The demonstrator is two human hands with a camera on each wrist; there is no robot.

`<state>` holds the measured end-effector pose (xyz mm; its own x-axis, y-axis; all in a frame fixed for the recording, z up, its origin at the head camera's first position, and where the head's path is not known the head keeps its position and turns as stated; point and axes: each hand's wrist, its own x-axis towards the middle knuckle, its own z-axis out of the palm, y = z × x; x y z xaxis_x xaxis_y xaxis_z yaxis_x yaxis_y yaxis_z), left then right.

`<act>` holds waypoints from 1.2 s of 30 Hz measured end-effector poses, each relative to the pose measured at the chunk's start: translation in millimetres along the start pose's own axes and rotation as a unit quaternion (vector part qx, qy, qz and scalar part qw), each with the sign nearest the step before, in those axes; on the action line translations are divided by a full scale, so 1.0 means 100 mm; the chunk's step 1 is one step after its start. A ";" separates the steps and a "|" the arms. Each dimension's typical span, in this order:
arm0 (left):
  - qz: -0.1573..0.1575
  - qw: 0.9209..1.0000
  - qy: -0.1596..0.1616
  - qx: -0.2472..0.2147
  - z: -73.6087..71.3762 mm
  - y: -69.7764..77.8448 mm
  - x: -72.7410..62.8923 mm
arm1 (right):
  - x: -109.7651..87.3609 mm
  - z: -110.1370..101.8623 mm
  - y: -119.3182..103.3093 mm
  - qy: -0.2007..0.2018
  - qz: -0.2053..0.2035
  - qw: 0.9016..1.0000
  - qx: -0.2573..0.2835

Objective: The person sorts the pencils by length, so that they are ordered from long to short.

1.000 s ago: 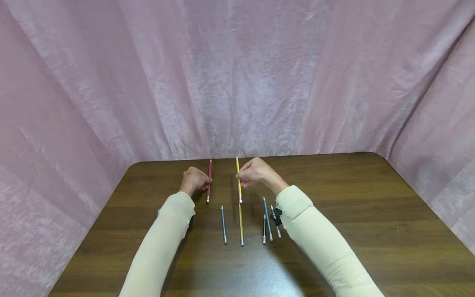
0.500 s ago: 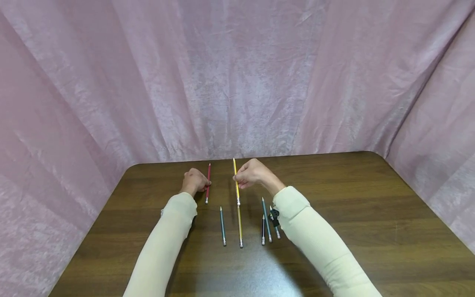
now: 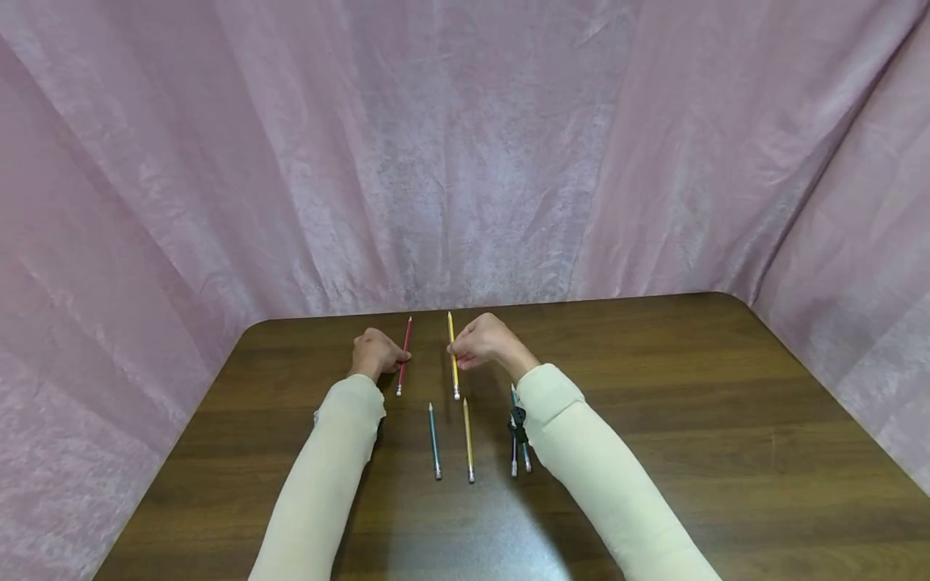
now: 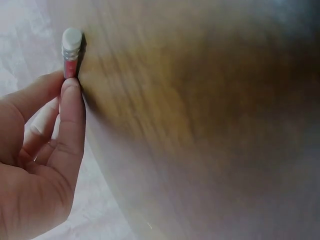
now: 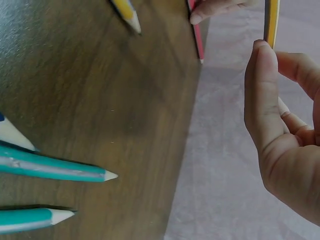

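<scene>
My left hand pinches a red pencil near the table's far edge, tip pointing away. In the left wrist view its white eraser and metal band stick out past the thumb and fingers. To the right, thumb and fingers of my right hand pinch a yellow pencil, roughly parallel to the red one and apart from it. The right wrist view shows that pencil held above the tabletop. Whether the red pencil touches the wood, I cannot tell.
Nearer me on the wooden table lie a teal pencil and another yellow pencil. A dark blue pencil and more teal pencils lie by the right forearm, partly hidden in the head view. A pink curtain hangs behind.
My right hand has moved left with the yellow pencil, narrowing the gap to the red one. The right sleeve now covers one teal pencil. My left hand has barely moved.
</scene>
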<state>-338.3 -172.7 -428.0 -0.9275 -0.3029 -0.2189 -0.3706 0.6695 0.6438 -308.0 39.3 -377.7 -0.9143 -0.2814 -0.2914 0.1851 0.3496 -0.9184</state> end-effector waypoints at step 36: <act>-0.020 1.000 -0.005 -0.013 0.01 0.01 -0.04 | 0.52 0.39 0.15 0.098 0.062 0.992 -0.040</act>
<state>-335.2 -170.2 -427.0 -0.9126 -0.3224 -0.2512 -0.4056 0.6386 0.6540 -339.0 -5.6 -417.0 -0.9400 -0.0553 -0.3366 0.2790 0.4431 -0.8520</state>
